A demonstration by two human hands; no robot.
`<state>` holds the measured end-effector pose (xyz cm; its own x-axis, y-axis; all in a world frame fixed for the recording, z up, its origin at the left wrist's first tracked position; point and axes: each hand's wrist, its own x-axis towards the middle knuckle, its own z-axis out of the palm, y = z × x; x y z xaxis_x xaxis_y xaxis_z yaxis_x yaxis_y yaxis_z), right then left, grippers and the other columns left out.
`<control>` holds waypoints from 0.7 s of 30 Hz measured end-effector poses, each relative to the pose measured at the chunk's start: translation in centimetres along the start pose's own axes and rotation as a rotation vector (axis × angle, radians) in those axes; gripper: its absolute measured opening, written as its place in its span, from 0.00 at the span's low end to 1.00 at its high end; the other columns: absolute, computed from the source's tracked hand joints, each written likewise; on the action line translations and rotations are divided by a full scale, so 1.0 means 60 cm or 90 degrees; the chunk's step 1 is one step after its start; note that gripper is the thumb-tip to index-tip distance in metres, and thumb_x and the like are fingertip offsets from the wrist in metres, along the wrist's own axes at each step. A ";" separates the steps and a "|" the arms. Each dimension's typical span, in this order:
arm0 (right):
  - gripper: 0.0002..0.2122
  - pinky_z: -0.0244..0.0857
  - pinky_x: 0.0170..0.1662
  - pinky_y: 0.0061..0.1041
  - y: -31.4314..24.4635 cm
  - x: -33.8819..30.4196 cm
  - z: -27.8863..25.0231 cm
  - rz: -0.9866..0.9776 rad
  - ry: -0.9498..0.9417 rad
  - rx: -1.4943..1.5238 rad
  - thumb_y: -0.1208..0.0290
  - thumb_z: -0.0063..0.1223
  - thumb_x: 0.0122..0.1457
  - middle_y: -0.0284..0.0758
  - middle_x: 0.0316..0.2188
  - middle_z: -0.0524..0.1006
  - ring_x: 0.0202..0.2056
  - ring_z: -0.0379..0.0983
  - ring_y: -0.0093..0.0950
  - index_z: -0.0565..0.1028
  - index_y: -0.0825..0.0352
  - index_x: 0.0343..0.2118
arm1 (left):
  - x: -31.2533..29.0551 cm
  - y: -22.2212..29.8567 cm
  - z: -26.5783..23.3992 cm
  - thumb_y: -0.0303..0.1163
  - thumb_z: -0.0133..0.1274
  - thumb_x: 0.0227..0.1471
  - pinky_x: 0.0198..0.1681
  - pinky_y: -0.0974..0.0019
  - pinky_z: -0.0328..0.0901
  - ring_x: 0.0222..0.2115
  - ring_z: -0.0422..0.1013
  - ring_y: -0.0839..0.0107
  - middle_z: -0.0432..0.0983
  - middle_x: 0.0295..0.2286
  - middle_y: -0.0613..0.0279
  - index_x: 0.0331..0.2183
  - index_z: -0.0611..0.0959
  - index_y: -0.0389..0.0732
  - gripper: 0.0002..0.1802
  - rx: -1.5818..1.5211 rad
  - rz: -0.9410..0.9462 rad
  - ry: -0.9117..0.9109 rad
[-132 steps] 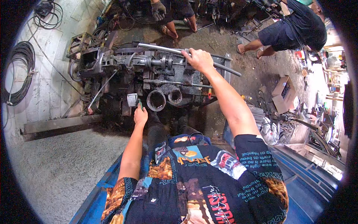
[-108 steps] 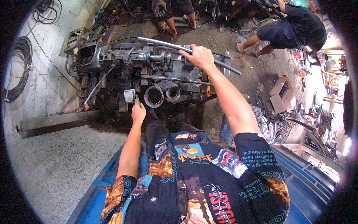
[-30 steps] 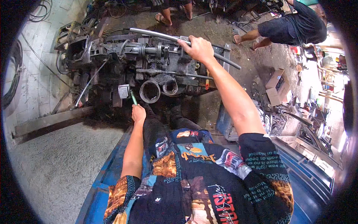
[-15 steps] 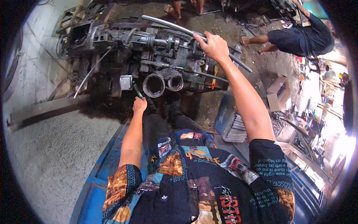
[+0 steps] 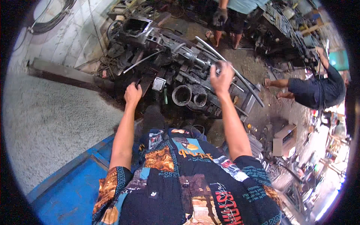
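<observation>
My left hand [image 5: 133,93] is closed at the near left side of a greasy dark machine [image 5: 180,52]. A dark bar-like part shows by its thumb, but what the fingers grip is hidden. To the right of that hand sit a small silver square housing [image 5: 159,84] and a green handle [image 5: 165,98] hanging down. My right hand [image 5: 222,77] is over the machine's right part, its fingers smeared by motion. Beside those fingers runs a long grey metal pipe [image 5: 247,84]; whether they touch it I cannot tell. Two round openings, a large metal ring [image 5: 182,95] and a smaller ring [image 5: 200,99], face me.
A thin rod [image 5: 142,62] sticks out at the machine's left. A long beam [image 5: 67,75] lies beyond the pale rough ground. Blue metal [image 5: 75,187] is beside me. At right are a cardboard box [image 5: 284,140] and a bent-over person [image 5: 315,88]; another person's legs [image 5: 236,37] stand behind.
My left hand has let go of the green handle and moved left. My right hand has slid off its earlier grip on the pipe and come nearer. The view has turned and shifted.
</observation>
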<state>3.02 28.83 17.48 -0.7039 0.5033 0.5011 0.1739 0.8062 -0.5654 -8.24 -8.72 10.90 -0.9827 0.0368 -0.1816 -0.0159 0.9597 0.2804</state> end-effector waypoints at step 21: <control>0.16 0.66 0.25 0.26 -0.368 0.051 0.372 0.756 -0.346 0.203 0.67 0.51 0.60 0.37 0.23 0.77 0.21 0.72 0.24 0.73 0.77 0.43 | 0.498 -0.170 0.033 0.36 0.56 0.52 0.55 0.41 0.61 0.61 0.49 0.45 0.48 0.61 0.46 0.63 0.55 0.47 0.41 0.105 0.197 -0.206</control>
<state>-18.34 5.65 16.87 -0.4352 0.5960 -0.6748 0.7513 -0.1727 -0.6370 -37.05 -16.83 0.75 -0.8287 0.3869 -0.4043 0.3230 0.9207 0.2190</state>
